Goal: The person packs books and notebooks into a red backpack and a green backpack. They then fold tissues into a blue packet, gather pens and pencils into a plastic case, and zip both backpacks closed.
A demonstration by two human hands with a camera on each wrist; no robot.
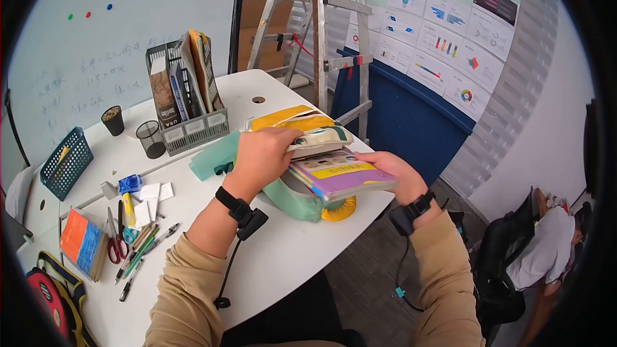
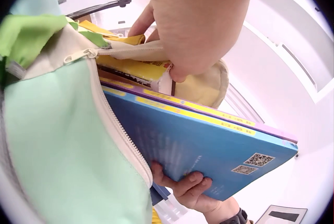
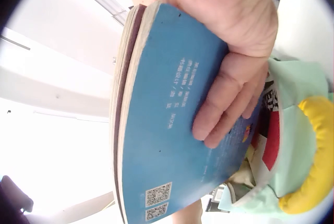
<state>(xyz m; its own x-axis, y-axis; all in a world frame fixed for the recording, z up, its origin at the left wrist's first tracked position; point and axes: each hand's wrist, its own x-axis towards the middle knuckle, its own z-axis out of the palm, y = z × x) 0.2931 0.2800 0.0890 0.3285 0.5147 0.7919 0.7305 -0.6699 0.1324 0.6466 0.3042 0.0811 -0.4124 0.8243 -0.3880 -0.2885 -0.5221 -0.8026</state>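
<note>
A mint-green zip bag [image 1: 292, 200] with a yellow handle [image 1: 339, 210] lies on the table, its zipper [image 2: 122, 122] undone. My left hand [image 1: 265, 153] grips the cream upper edge of its opening, fingers over the outside and thumb on the inner side. Two thin books partly stick out of the bag, one with a purple and yellow cover [image 1: 340, 170], the other with a blue back cover [image 2: 203, 146]. My right hand [image 1: 397, 172] holds both by their outer end, its fingers [image 3: 224, 99] flat along the blue cover. A thicker yellow book [image 2: 133, 69] sits inside the bag beside them.
A grey file holder [image 1: 196, 132], a mesh pen cup [image 1: 151, 139] and a small pot [image 1: 112, 120] stand at the back. Pens [image 1: 138, 254], scissors [image 1: 117, 238] and a notepad [image 1: 85, 244] lie at left. A stepladder [image 1: 321, 58] stands behind the table; a seated person [image 1: 546, 244] is at right.
</note>
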